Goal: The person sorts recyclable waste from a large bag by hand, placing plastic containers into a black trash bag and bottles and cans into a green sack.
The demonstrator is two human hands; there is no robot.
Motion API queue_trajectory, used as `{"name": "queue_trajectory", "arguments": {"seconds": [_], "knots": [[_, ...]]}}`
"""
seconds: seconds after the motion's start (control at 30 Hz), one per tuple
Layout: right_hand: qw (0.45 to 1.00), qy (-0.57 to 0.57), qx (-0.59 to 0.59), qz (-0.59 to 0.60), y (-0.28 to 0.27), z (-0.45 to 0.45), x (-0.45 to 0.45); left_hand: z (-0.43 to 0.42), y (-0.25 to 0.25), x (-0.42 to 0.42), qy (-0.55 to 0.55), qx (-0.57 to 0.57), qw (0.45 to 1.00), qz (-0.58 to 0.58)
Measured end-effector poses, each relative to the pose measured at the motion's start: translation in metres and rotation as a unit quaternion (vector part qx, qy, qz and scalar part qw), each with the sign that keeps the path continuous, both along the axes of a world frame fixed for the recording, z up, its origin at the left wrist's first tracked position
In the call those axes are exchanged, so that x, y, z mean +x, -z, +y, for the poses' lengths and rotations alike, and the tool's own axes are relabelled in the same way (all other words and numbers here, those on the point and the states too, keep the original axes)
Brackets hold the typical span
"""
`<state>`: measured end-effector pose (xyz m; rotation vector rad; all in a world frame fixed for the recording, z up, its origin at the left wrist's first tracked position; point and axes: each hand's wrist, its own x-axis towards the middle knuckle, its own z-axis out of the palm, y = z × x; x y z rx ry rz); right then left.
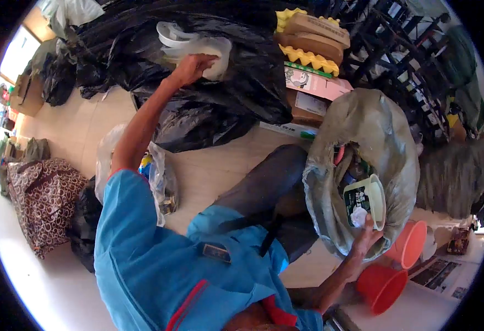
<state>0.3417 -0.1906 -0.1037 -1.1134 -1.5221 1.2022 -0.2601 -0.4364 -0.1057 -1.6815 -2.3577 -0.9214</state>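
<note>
My left hand [195,67] reaches far forward, its fingers closed on the edge of a clear plastic container [220,49]. A whitish plastic tub [173,36] lies against that container, both on top of black plastic bags [220,110]. On the other side my right hand [368,238] grips a pale green plastic tub [379,201] with a dark label. That tub is tilted in the mouth of a large greyish-green sack [377,121]. Something white and crumpled [358,216] shows by my right fingers. Deeper in the sack, dark mixed items are hard to make out.
Flattened cardboard and yellow egg trays [311,58] are stacked ahead. Two red buckets [383,288] stand right of the sack. A clear plastic bag [162,179] sits by my left arm, with a patterned bag [46,201] further left. Black crates [402,49] stand at the back right.
</note>
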Motion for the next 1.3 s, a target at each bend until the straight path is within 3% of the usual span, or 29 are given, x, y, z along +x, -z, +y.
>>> {"name": "queue_trajectory", "arguments": {"seconds": [0.07,0.13,0.27,0.33,0.37,0.43,0.5,0.53,0.63,0.7,0.77,0.8,0.87,0.9,0.93,1.0,1.07,1.13,1.2,1.23,1.3], "knots": [[1.000,-0.010,-0.014,0.017,0.001,-0.001,-0.010,0.003,0.007,-0.022,-0.032,0.027,0.998,0.040],[0.997,0.005,-0.062,0.054,0.004,0.006,-0.026,0.015,0.007,-0.036,-0.052,-0.058,0.995,0.057],[0.994,-0.111,0.012,-0.010,-0.014,-0.010,-0.068,0.018,-0.014,-0.013,-0.063,-0.152,0.974,0.158],[0.980,-0.195,0.019,0.026,-0.028,-0.016,-0.103,0.006,-0.022,0.005,-0.036,-0.006,0.958,0.284],[0.975,-0.218,0.037,0.000,-0.033,-0.025,-0.120,0.001,-0.029,0.016,-0.045,-0.016,0.960,0.276],[0.963,-0.265,0.042,-0.036,-0.036,-0.036,-0.151,-0.014,-0.048,0.047,-0.054,0.077,0.948,0.304],[0.934,-0.347,0.047,-0.068,-0.028,-0.053,-0.184,-0.038,-0.087,0.128,-0.104,0.016,0.994,0.009],[0.921,-0.380,0.046,-0.079,-0.025,-0.063,-0.200,-0.053,-0.083,0.152,-0.055,0.060,0.985,-0.152],[0.801,-0.595,-0.046,-0.043,-0.021,-0.112,-0.251,-0.095,-0.058,0.216,0.032,0.052,0.972,-0.227],[0.752,-0.653,-0.078,-0.044,-0.016,-0.146,-0.272,-0.117,-0.043,0.237,-0.010,-0.013,0.967,-0.253],[0.657,-0.746,-0.097,-0.054,-0.005,-0.176,-0.288,-0.141,-0.030,0.253,-0.050,-0.081,0.953,-0.286],[0.648,-0.753,-0.106,-0.052,0.003,-0.187,-0.296,-0.153,-0.028,0.259,-0.088,-0.093,0.946,-0.296],[0.582,-0.807,-0.085,-0.047,0.017,-0.213,-0.306,-0.180,-0.033,0.276,-0.152,-0.107,0.931,-0.315],[0.565,-0.822,-0.004,-0.069,0.003,-0.224,-0.310,-0.193,-0.043,0.283,-0.189,-0.145,0.920,-0.311],[0.554,-0.830,-0.009,-0.063,0.009,-0.239,-0.312,-0.208,-0.050,0.287,-0.220,-0.183,0.909,-0.304],[0.595,-0.788,0.147,-0.061,0.022,-0.259,-0.310,-0.260,-0.042,0.306,-0.339,-0.109,0.900,-0.251],[0.575,-0.807,0.122,-0.058,0.010,-0.258,-0.310,-0.326,-0.045,0.315,-0.488,-0.100,0.842,-0.209],[0.586,-0.803,-0.107,-0.034,-0.002,-0.236,-0.312,-0.408,-0.033,0.329,-0.615,-0.121,0.735,-0.259],[0.630,-0.774,-0.046,-0.039,0.001,-0.201,-0.310,-0.487,-0.009,0.347,-0.579,-0.321,0.599,-0.450],[0.648,-0.759,-0.044,-0.039,0.005,-0.183,-0.305,-0.504,-0.001,0.368,-0.543,-0.350,0.576,-0.500],[0.674,-0.732,-0.093,-0.042,0.007,-0.151,-0.292,-0.516,0.004,0.423,-0.511,-0.300,0.570,-0.569]]}}
